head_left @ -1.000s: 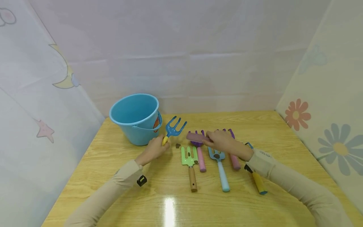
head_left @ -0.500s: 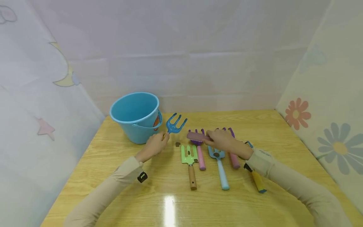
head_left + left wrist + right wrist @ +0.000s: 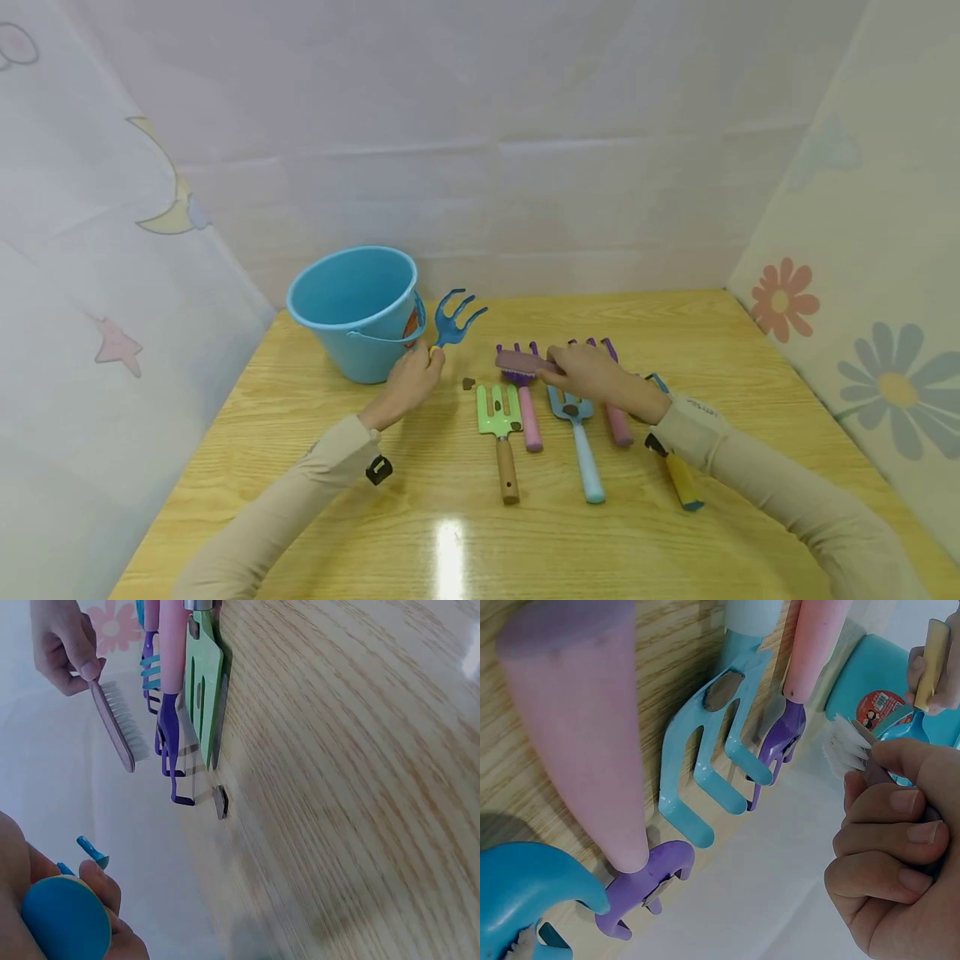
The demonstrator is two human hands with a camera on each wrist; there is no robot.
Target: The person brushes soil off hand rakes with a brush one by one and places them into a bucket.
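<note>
My left hand (image 3: 408,385) grips the yellow handle (image 3: 932,664) of a small hand rake, whose blue tines (image 3: 452,328) point up and away beside the bucket. The round blue end of that handle (image 3: 66,919) faces the left wrist camera. In my right hand (image 3: 588,372) is a mauve brush (image 3: 519,362) with white bristles (image 3: 845,748); fingers curl round its handle. The brush is held above a purple rake with a pink handle (image 3: 530,425), apart from the blue rake. A small brown scrap (image 3: 468,383) lies on the table between the hands.
A light blue bucket (image 3: 348,350) stands at the back left. Across the wooden table (image 3: 360,542) lie a green fork (image 3: 498,412), a light blue fork (image 3: 588,462), another purple rake (image 3: 649,889) and a yellow-handled tool (image 3: 682,483). Brown bits stick to several tools.
My left hand has turned the blue rake, and its tines now stand higher and a little further left. The right hand and brush stay nearly in place.
</note>
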